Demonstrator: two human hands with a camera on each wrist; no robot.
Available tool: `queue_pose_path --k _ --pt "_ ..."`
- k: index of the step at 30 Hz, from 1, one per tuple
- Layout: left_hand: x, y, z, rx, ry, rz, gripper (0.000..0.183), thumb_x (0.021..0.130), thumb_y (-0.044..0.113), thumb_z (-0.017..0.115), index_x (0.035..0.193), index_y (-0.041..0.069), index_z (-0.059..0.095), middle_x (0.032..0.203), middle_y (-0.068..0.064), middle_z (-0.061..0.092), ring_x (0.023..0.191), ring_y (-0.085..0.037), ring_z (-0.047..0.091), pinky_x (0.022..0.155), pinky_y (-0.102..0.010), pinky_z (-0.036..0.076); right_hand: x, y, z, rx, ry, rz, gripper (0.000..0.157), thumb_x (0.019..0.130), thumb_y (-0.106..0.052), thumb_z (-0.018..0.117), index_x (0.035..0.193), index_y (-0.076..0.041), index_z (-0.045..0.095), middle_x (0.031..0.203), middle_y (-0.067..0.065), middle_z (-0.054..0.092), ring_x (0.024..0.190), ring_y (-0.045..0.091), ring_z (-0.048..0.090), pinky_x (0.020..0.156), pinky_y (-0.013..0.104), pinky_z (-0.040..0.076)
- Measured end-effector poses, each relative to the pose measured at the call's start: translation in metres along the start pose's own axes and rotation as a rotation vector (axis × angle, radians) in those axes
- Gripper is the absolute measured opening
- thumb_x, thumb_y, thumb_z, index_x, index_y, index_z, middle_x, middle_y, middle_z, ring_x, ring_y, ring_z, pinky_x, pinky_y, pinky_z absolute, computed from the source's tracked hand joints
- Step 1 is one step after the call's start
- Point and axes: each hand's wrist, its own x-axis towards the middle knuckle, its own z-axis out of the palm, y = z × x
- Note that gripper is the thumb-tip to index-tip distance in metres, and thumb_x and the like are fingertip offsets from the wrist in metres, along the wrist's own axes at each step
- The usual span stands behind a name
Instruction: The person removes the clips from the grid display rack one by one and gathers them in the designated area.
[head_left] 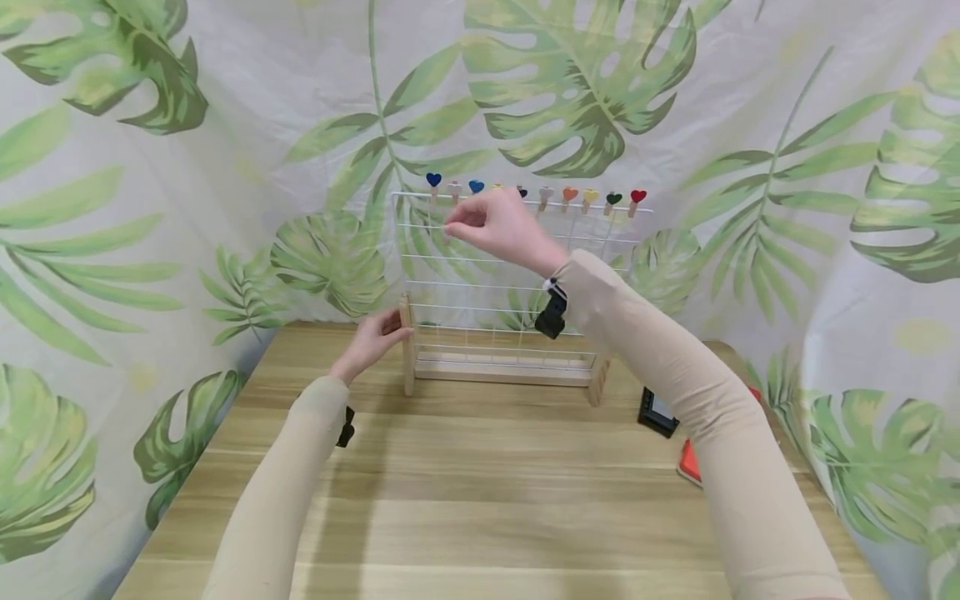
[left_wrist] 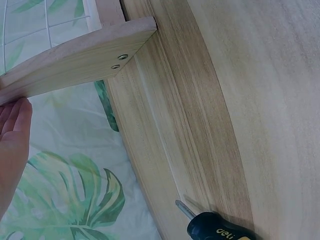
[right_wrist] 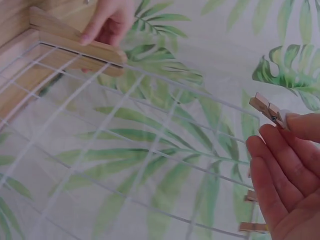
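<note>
A white wire grid rack with wooden feet stands on the table. Along its top wire sit several small clothespins with coloured hearts, among them a dark blue one and a red one. My right hand is in front of the upper grid; in the right wrist view its thumb and fingertips pinch a small wooden clothespin by the end with a white piece. Low on the left, my left hand holds the rack's wooden side post, thumb at the front edge and fingers partly hidden behind.
A screwdriver with a black handle lies on the wooden table, in the left wrist view. At the right are a black case and a red item, partly covered by my right sleeve. Leaf-print cloth hangs behind.
</note>
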Motion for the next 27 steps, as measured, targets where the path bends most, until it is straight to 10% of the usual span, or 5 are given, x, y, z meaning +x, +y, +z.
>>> queue_pose_path --k 27 --pt "-0.002 -0.005 0.0 0.007 0.029 0.045 0.068 0.099 0.035 0.062 0.147 -0.008 0.039 0.142 -0.035 0.048 0.133 -0.046 0.049 0.109 -0.05 0.048 -0.084 0.075 0.154 0.173 -0.186 0.139 0.018 0.095 -0.019 0.068 0.101 -0.007 0.079 0.095 0.008 0.079 0.07 0.008 0.066 0.061 0.012 0.046"
